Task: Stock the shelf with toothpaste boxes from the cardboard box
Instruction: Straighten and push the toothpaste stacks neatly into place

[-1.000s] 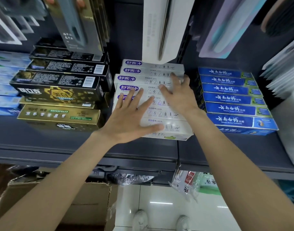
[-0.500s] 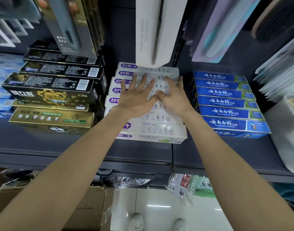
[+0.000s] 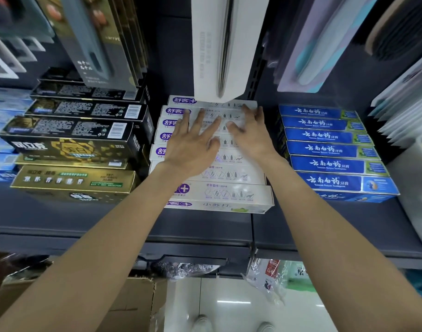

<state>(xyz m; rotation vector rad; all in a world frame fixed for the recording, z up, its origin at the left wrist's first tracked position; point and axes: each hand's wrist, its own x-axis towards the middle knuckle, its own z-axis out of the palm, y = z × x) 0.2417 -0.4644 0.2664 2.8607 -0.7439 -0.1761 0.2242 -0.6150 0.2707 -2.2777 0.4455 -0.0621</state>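
Note:
A stack of white toothpaste boxes with purple logos [image 3: 229, 195] lies stepped back on the dark shelf [image 3: 205, 226] in the middle. My left hand [image 3: 193, 142] lies flat on the upper boxes with its fingers spread and straight. My right hand [image 3: 250, 130] presses flat beside it on the same boxes, fingertips near the top of the stack. Neither hand holds a box. The brown cardboard box [image 3: 135, 298] stands on the floor below the shelf at lower left, its inside hidden.
Black and gold toothpaste boxes [image 3: 73, 142] are stacked to the left, blue ones [image 3: 325, 149] to the right. A hanging white package [image 3: 224, 46] dangles just above the stack. A white container [image 3: 418, 188] sits at far right. My shoes [image 3: 200, 323] show on the tiled floor.
Both hands slid up and back along the white stack, from its lower boxes to the upper ones. The view moved closer to the shelf.

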